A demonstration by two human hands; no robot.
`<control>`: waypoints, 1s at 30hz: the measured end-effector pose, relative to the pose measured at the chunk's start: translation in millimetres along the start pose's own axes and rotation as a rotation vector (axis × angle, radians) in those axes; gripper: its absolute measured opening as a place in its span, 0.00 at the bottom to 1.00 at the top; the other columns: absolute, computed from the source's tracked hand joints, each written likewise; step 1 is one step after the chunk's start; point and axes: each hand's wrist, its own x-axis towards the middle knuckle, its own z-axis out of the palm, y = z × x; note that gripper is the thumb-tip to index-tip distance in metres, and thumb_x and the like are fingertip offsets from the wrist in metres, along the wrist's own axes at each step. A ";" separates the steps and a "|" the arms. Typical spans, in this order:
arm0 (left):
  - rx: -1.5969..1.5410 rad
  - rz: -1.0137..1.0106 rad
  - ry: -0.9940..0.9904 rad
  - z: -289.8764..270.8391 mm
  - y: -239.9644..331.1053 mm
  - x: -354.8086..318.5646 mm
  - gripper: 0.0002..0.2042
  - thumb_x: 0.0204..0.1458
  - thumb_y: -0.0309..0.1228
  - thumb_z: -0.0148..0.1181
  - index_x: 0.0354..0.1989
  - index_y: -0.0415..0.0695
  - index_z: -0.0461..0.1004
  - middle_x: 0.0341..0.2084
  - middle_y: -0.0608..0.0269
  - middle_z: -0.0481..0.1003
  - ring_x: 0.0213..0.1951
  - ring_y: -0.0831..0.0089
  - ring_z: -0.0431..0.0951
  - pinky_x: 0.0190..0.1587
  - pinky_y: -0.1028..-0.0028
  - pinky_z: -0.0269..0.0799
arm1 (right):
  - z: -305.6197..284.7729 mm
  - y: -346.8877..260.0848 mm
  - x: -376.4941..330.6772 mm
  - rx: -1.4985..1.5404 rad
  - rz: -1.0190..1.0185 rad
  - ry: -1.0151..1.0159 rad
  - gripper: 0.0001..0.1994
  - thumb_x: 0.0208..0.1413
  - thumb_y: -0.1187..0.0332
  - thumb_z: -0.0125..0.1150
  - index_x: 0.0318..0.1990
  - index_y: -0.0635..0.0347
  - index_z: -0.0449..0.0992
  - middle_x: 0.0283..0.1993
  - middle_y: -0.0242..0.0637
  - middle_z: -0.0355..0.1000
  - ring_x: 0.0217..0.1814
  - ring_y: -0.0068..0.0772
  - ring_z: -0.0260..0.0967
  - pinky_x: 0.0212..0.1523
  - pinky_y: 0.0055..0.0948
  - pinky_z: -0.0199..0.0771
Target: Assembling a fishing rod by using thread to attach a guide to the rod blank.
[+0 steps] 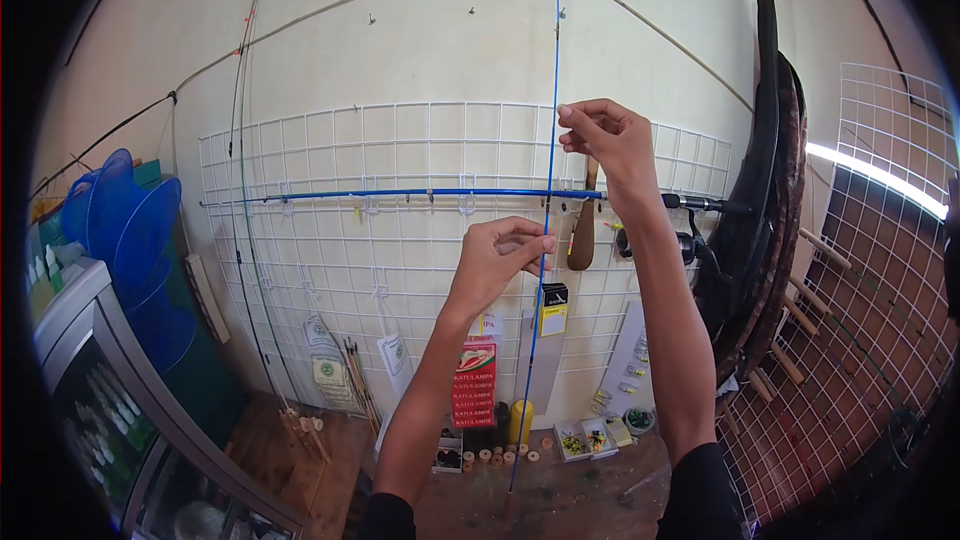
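At far left I logged the grey-framed cabinet, its edge well apart from the left hand, with open room between. That hand's thumb and fingers were pinched on the upright blue rod, which stood mid-view before the white wire grid. The right hand, higher and just right of the rod, had fingertips drawn together, on what I couldn't tell; long dark bags bounded its right.

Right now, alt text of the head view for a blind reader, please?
The left hand pinches a thin, nearly upright blue rod; the right hand is raised beside it higher up, contact unclear. Behind, a horizontal blue rod with a dark reel runs across a white wire grid.
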 end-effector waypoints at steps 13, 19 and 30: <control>0.010 -0.011 -0.002 0.6 -0.3 -3.0 0.12 0.55 0.26 0.59 0.45 0.32 0.74 0.30 0.55 0.78 0.30 0.72 0.80 0.33 0.77 0.77 | 4.0 2.9 -15.3 0.005 0.035 -0.020 0.11 0.51 0.67 0.67 0.35 0.68 0.78 0.29 0.37 0.76 0.28 0.24 0.74 0.33 0.22 0.76; 0.055 -0.031 -0.004 0.5 -3.8 -11.5 0.13 0.52 0.27 0.62 0.44 0.32 0.75 0.29 0.56 0.78 0.30 0.74 0.79 0.33 0.77 0.77 | 2.8 4.2 -28.1 -0.005 0.076 -0.031 0.11 0.51 0.68 0.67 0.34 0.68 0.78 0.29 0.37 0.76 0.28 0.24 0.74 0.33 0.22 0.75; 0.151 -0.084 0.014 2.2 -15.1 -30.1 0.13 0.51 0.26 0.64 0.42 0.32 0.76 0.29 0.56 0.78 0.29 0.78 0.78 0.32 0.79 0.77 | -4.3 24.7 -62.2 -0.010 0.142 -0.069 0.10 0.51 0.68 0.66 0.35 0.68 0.78 0.28 0.37 0.76 0.30 0.22 0.73 0.36 0.21 0.74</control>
